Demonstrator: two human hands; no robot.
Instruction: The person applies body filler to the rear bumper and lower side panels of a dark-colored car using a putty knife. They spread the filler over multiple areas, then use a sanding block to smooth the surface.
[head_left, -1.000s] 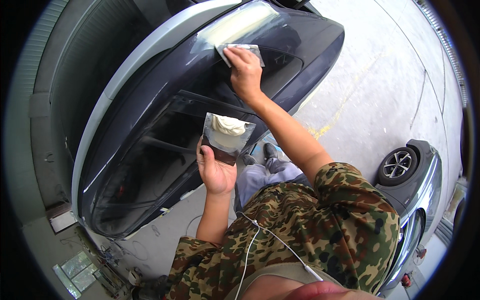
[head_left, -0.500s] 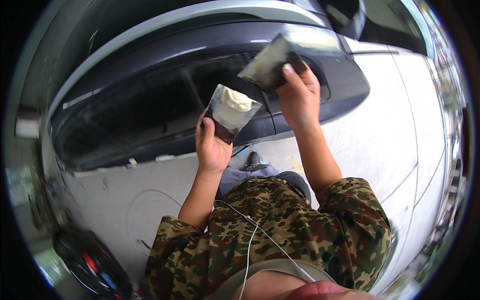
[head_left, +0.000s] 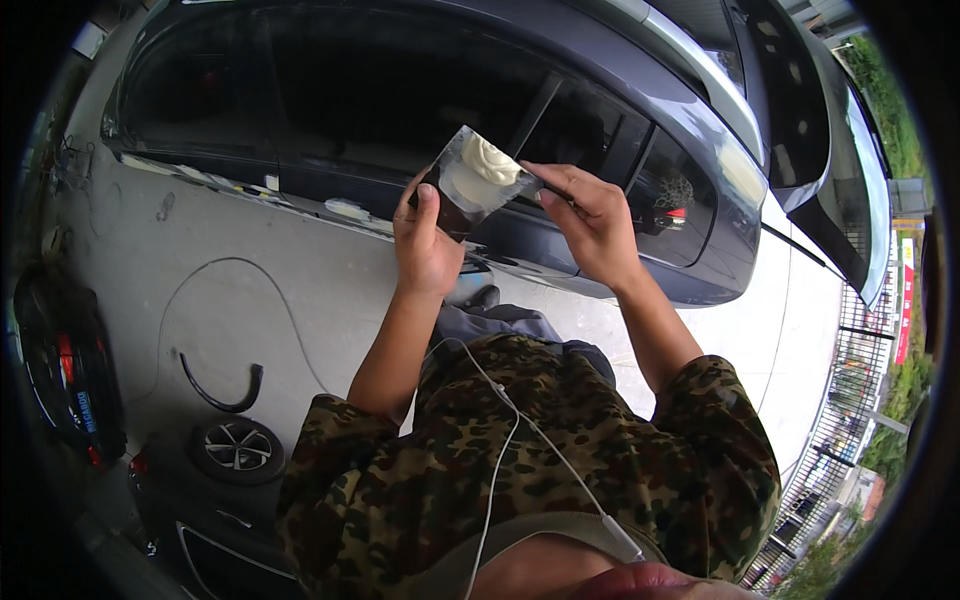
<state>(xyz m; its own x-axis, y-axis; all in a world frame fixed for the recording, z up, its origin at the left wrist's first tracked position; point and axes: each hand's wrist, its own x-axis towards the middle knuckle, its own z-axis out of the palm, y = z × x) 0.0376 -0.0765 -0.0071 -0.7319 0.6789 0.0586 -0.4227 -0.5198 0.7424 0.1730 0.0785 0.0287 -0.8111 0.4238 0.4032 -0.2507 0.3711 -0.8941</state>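
Observation:
My left hand (head_left: 428, 248) grips a square metal plate (head_left: 456, 206) whose upper half carries a mound of cream putty (head_left: 488, 158). My right hand (head_left: 600, 225) pinches a dark flat spreader (head_left: 545, 189), seen nearly edge-on against the plate's right edge and partly hidden by my fingers. Both hands are at chest height, in front of a dark grey car (head_left: 370, 70) with dark side windows. Pale filler patches (head_left: 347, 211) show along its lower side, and a lighter patch (head_left: 728, 160) on its upper body at the right.
Behind me at lower left lie a curved black strip (head_left: 225, 400), a grey hose (head_left: 270, 278), a wheel (head_left: 238, 450) by another dark car and a black bumper-like part (head_left: 70, 365). A raised black panel (head_left: 795, 150) is at upper right, a metal fence (head_left: 820, 450) at far right.
My view has swung round along the car. My right hand has left the pale patch on the car and come down beside the plate, bringing the spreader to its edge.

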